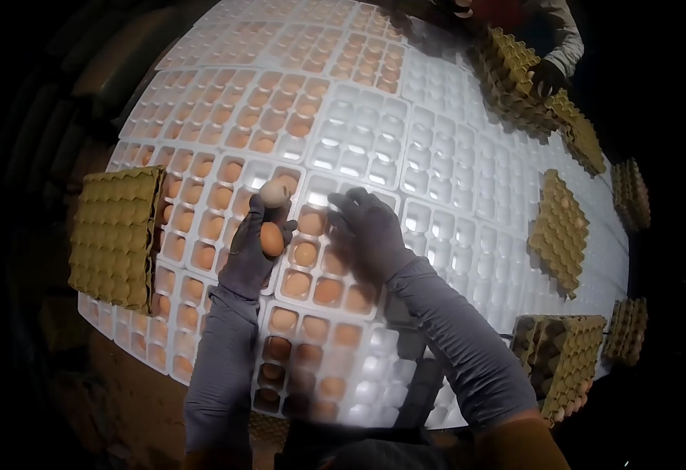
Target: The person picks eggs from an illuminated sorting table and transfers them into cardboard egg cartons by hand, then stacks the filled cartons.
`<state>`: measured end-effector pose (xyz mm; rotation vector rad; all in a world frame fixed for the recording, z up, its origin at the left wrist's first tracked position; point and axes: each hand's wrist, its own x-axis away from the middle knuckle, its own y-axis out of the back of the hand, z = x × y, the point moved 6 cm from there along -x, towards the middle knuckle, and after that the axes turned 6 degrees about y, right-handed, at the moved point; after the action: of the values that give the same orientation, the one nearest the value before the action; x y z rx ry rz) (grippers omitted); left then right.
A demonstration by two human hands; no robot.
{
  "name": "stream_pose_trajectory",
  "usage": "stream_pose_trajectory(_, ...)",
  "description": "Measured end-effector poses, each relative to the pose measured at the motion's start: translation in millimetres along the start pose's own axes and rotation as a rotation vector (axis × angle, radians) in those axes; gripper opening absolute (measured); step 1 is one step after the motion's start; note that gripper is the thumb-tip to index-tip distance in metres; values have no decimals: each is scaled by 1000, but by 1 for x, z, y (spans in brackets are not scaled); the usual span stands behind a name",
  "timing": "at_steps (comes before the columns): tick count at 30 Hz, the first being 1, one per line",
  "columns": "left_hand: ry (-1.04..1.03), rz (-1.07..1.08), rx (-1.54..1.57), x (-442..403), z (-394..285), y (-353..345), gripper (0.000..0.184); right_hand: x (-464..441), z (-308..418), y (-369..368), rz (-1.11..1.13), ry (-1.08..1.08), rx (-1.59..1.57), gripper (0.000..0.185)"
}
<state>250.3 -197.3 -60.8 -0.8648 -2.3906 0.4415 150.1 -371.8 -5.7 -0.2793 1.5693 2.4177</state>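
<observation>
My left hand [250, 244], in a grey glove, is closed around eggs above the white trays. A pale egg [274, 193] sits at its fingertips and a brown egg [272, 239] lies against the palm by the thumb. My right hand [370, 231], gloved alike, hovers over a partly filled white egg tray [287, 291]. Its fingers are bent and somewhat apart, with no egg visible in them; the palm side is hidden. In that tray, brown eggs such as one egg [305, 253] sit singly in the cells left of and below my right hand.
White trays, many holding eggs, cover the surface; a tray with bare cells [441, 149] is right of centre. Cardboard egg flats [116, 239] stand at left, with more flats [560, 235] at right. Across the surface, another person's hand [546, 78] touches stacked flats.
</observation>
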Motion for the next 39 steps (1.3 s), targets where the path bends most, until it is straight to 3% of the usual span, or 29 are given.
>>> stream_pose_trajectory(1,-32,-13,-21,2,-5,-2,55,-8,-9,0,-92,-13,-134,40)
stream_pose_trajectory(5,-37,-58,-99,-5,-12,-15,45,-22,-30,-20,-258,151,48,49)
stream_pose_trajectory(7,-116,-53,-207,-24,-12,-21,39,-17,-33,-21,-287,-240,-894,50)
stream_pose_trajectory(9,-434,-42,-641,-35,-25,-42,38,-5,-10,-5,-215,-435,-1543,51)
stream_pose_trajectory(10,-598,-18,-850,-33,-30,-67,37,-1,-4,-3,-86,-626,-1645,49)
stream_pose_trajectory(12,-604,-32,-841,-39,-28,-90,32,21,-16,2,-246,-689,-1903,46)
stream_pose_trajectory(13,-721,-121,-887,-45,-29,-95,30,37,-31,19,-391,-800,-1756,42)
stream_pose_trajectory(14,-642,-189,-842,-62,-18,-89,28,52,-46,40,-554,-799,-1706,40)
stream_pose_trajectory(16,-677,-244,-975,-87,1,-82,22,100,-96,83,-813,-737,-1538,39)
stream_pose_trajectory(17,-811,-214,-1137,-99,15,-75,23,123,-122,115,-982,-805,-1334,41)
stream_pose_trajectory(18,-989,-259,-1522,-99,24,-76,25,144,-139,147,-1034,-862,-1143,51)
stream_pose_trajectory(19,-927,-245,-1601,-103,30,-72,29,175,-189,159,-1201,-791,-1051,47)
stream_pose_trajectory(20,-982,-265,-1642,-98,28,-77,31,196,-222,184,-1381,-859,-944,40)
stream_pose_trajectory(22,-926,-330,-1628,-100,29,-73,33,244,-300,210,-1441,-712,-798,25)
stream_pose_trajectory(25,-941,-480,-1778,-111,35,-59,37,254,-279,261,-1110,-815,-414,30)
stream_pose_trajectory(27,-880,-556,-1874,-113,35,-55,37,255,-258,260,-723,-653,-73,43)
stream_pose_trajectory(29,-764,-663,-2020,-107,31,-63,41,226,-201,245,-1102,-873,-1332,53)
stream_pose_trajectory(31,-875,-652,-1949,-90,35,-87,47,231,-113,247,-658,-663,-1417,55)
stream_pose_trajectory(32,-948,-613,-1865,-83,40,-101,50,248,-67,253,-278,-579,-1297,60)
stream_pose_trajectory(33,-1009,-408,-1746,-66,43,-127,48,275,-28,259,-137,-545,-1218,52)
stream_pose_trajectory(36,-870,131,-1380,29,70,-241,42,361,37,307,250,-433,-931,35)
stream_pose_trajectory(37,-842,207,-1359,65,82,-279,37,399,33,321,188,-381,-877,33)
stream_pose_trajectory(38,-772,260,-1275,105,91,-316,35,432,23,348,199,-546,-813,32)
stream_pose_trajectory(39,-720,320,-1218,138,103,-349,33,472,7,377,-4,-596,-766,32)
